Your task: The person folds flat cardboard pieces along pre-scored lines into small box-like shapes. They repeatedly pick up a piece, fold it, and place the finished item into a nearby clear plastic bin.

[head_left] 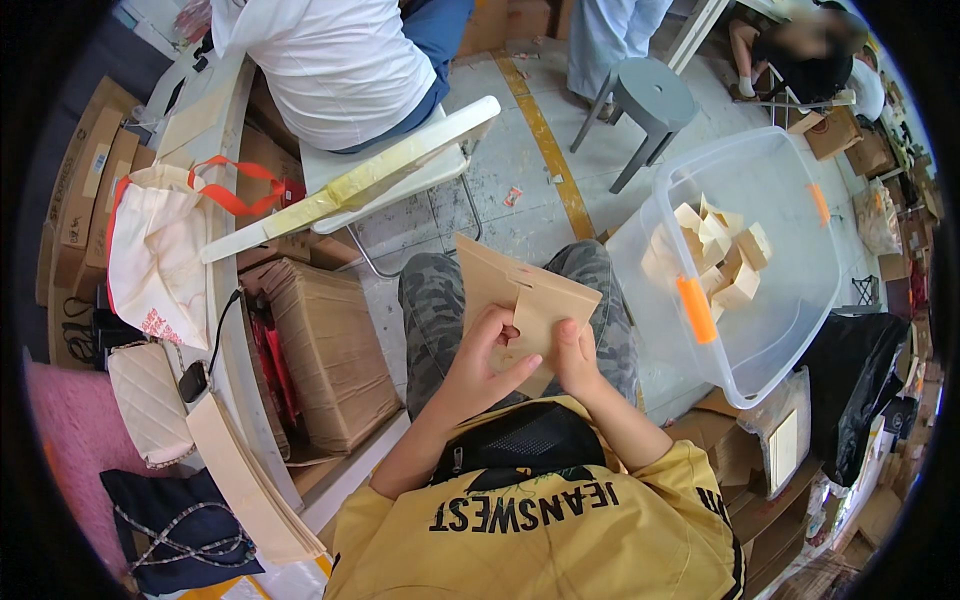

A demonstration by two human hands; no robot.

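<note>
A flat brown cardboard piece (510, 290) with folded flaps rests over my knees in camouflage trousers. My left hand (485, 355) grips its lower left part, thumb and fingers pressed by a small hole in the card. My right hand (575, 355) pinches the lower right flap. Both hands sit close together at the card's near edge, above a black pouch (520, 445) on my lap.
A clear plastic bin (790, 300) with an orange latch holds several folded small boxes at my right. A stack of brown cardboard (325, 350) sits at my left. A seated person in white (340, 60) is ahead, a grey stool (645, 100) beyond, bags on the left table (235, 340).
</note>
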